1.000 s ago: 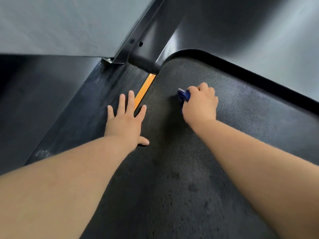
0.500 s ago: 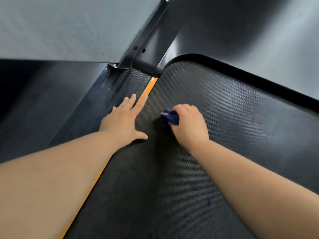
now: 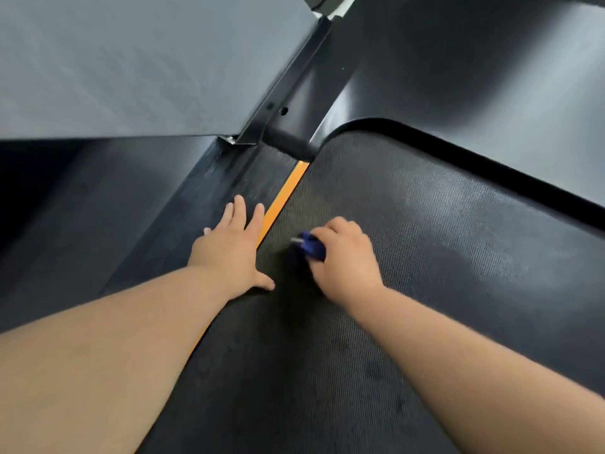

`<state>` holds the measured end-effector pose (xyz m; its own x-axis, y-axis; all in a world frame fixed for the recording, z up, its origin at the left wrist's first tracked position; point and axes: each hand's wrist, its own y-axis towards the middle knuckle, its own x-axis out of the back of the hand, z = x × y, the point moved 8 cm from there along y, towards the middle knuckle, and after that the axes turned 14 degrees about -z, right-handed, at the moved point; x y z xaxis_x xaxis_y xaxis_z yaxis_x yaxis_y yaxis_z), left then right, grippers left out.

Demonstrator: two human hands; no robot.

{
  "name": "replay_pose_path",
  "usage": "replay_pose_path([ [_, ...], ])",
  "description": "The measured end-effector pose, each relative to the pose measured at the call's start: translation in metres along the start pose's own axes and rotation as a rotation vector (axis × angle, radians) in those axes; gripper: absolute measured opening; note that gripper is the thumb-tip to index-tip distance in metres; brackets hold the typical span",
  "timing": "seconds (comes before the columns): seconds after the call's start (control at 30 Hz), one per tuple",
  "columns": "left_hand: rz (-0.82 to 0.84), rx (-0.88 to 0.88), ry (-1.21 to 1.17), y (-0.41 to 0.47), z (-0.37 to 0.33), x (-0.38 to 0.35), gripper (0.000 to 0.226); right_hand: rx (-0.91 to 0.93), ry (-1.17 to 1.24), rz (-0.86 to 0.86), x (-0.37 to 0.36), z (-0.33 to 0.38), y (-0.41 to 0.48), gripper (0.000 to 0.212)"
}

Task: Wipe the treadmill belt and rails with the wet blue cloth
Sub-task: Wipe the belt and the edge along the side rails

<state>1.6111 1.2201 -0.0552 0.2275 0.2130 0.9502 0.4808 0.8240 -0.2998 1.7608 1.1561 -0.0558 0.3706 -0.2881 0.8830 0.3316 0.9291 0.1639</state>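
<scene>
The belt [image 3: 425, 257] is bounded on its left by an orange strip [image 3: 284, 194], beyond which the ribbed rail [image 3: 209, 198] lies. At the strip's far end a black post [image 3: 294, 83] is footed, and a raised curved rim [image 3: 458, 149] closes the belt. Broad bare belt is left to the right of the strip. The left hand [image 3: 229, 253] is laid flat across the strip, fingers straight on the rail. The blue cloth [image 3: 311, 247] is bunched in the curled right hand [image 3: 347, 260] and pressed on the belt just right of the strip.
</scene>
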Motion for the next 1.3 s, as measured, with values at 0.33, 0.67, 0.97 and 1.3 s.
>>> replay_pose_path([
  [0.33, -0.050, 0.038, 0.056, 0.000, -0.003, -0.011, 0.133, -0.181, -0.144, -0.067, 0.006, -0.044, 0.084, 0.036],
  [0.67, -0.004, -0.087, 0.152, 0.012, -0.006, 0.015, 0.114, 0.057, -0.027, 0.099, -0.021, 0.001, 0.052, 0.036],
  [0.97, -0.017, -0.065, 0.036, 0.036, -0.008, 0.004, 0.132, 0.169, -0.055, -0.035, -0.015, 0.022, 0.012, 0.042],
  [1.3, 0.025, -0.081, 0.121, 0.035, -0.008, 0.003, 0.136, -0.097, -0.150, -0.137, -0.013, -0.027, 0.120, 0.030],
])
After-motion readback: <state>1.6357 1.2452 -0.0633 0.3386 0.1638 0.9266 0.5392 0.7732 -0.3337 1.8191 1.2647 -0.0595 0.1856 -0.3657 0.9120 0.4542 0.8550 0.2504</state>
